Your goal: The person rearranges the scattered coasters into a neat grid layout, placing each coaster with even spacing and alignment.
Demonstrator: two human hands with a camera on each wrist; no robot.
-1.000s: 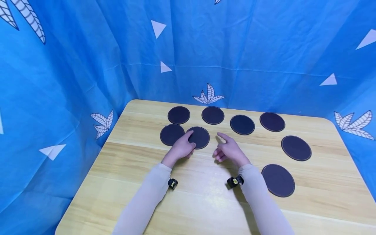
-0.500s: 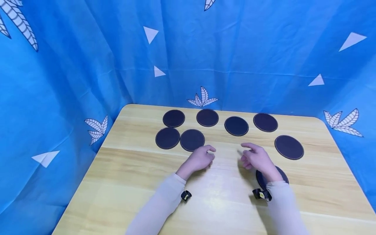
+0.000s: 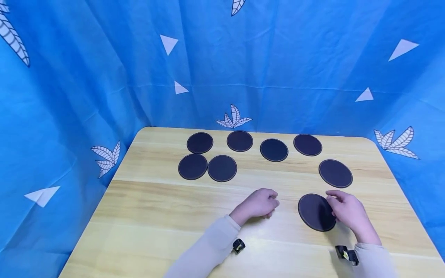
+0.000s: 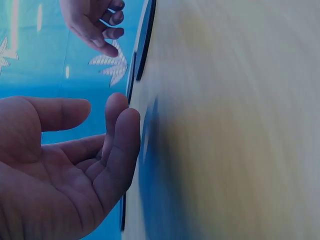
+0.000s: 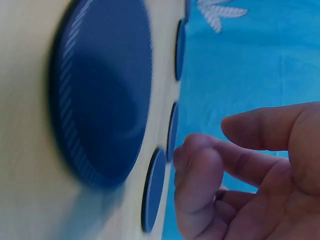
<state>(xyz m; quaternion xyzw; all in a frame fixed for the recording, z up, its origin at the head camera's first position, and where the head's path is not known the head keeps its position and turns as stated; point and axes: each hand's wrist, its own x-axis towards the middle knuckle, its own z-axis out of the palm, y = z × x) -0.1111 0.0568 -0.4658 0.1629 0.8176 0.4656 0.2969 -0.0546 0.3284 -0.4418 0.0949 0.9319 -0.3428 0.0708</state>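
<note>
Round dark coasters with stitched rims lie flat on the wooden table. Nearest to my right hand (image 3: 352, 214) is the front right coaster (image 3: 313, 212), also large in the right wrist view (image 5: 112, 80). The hand hovers over its right edge, fingers loosely bent, apart from it and holding nothing. My left hand (image 3: 256, 204) is raised above the middle of the table, with thumb and fingers relaxed and nothing between them, as the left wrist view confirms. Two coasters, one far left (image 3: 192, 166) and one beside it (image 3: 222, 168), lie edge to edge behind it.
Several more coasters lie along the back, among them one at the back left (image 3: 199, 143), one in the middle (image 3: 274, 150) and one at the right (image 3: 335, 173). A blue curtain (image 3: 215, 58) hangs behind and left of the table (image 3: 149, 224).
My left hand has left the coaster beside the far left one, which now lies next to it, and moved right and nearer. My right hand has moved right to the front right coaster.
</note>
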